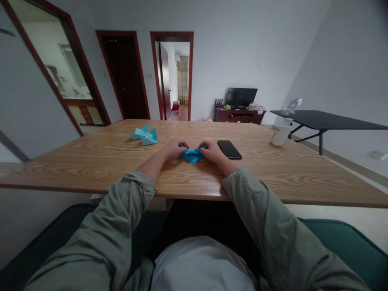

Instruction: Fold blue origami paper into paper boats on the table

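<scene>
A blue folded paper boat [192,156] is between my two hands, low over the wooden table [121,165]. My left hand [176,148] pinches its left end, and my right hand [210,151] pinches the right end with thumb and fingers. The fingertips cover both ends of the paper. Further back to the left stands a lighter blue folded paper piece [146,135] with pointed corners, apart from my hands. Just beyond my right hand a black phone [229,149] lies flat.
A white cup or tub [280,133] stands on the table's right side. Past it is a black folding table [327,119] with a clear bottle [292,106] on top. A monitor [241,97] sits on a dark red cabinet [239,116] by the far wall.
</scene>
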The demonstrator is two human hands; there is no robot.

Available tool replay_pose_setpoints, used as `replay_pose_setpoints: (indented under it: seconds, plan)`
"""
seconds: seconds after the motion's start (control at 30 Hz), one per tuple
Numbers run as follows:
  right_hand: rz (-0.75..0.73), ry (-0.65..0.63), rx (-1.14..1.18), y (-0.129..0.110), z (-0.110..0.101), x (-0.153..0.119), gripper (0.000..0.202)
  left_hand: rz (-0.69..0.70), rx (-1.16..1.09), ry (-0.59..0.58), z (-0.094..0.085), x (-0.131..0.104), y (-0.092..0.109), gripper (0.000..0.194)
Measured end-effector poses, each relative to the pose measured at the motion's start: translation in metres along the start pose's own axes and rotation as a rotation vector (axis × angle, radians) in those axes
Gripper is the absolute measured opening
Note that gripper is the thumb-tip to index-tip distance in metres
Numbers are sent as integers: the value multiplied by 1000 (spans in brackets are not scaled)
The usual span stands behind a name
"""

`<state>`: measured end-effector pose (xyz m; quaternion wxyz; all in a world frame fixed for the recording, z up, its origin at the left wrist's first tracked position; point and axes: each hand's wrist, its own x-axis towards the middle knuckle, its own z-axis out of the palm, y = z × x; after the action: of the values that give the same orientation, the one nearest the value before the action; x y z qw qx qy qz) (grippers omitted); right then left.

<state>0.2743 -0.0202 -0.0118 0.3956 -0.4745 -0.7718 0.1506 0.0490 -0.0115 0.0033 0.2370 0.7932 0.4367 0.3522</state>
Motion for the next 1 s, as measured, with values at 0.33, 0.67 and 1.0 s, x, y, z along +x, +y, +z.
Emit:
replay_pose_setpoints:
  seconds: [0.33,0.67,1.0]
  plan:
    - [96,-65,-18,12,-8,-4,24,-45,-8,4,-16,-8,-17,22]
    - [27,-177,-110,9,-6,-9,38,-22,193,-157,-9,-15,2,37]
    - [108,-39,-233,-3,-4,-9,39,10,264,-161,-7,-14,6,37]
